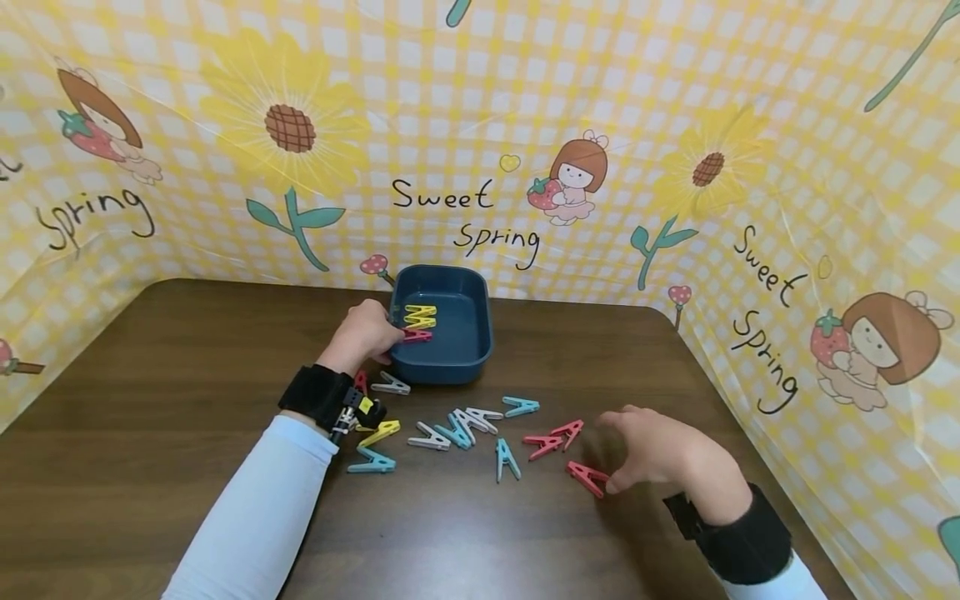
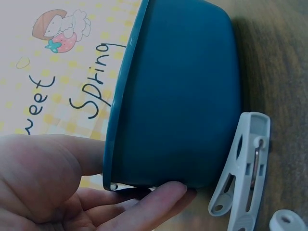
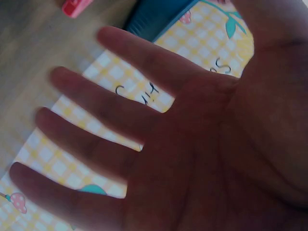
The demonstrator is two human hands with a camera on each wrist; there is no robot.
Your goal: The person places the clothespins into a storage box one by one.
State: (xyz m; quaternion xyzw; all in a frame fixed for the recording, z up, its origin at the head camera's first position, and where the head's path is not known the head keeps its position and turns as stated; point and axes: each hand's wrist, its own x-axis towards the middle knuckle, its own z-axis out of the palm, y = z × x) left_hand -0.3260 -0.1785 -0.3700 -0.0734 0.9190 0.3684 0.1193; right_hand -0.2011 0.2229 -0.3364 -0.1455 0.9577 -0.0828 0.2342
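Observation:
At the left wall of a dark blue plastic box [image 1: 472, 367], my left hand [image 1: 365, 332] grips the rim. In the left wrist view the thumb lies at the rim of the box [image 2: 178, 96] and the other fingers sit against its side. Yellow clothespins [image 1: 421, 312] and a red clothespin [image 1: 417, 336] lie inside the box, by its left wall. My right hand [image 1: 660, 446] hovers at the right with fingers spread and nothing held, the thumb close beside a red clothespin [image 1: 587, 479]. In the right wrist view the palm [image 3: 192, 139] faces the camera.
On the brown table [image 1: 450, 550] lie several loose clothespins: two more red ones [image 1: 543, 445], blue ones [image 1: 507, 460], white ones [image 1: 429, 437] and a yellow one [image 1: 381, 432]. A white clothespin [image 2: 248, 168] lies right in front of the box. A checked cloth [image 1: 450, 108] stands behind.

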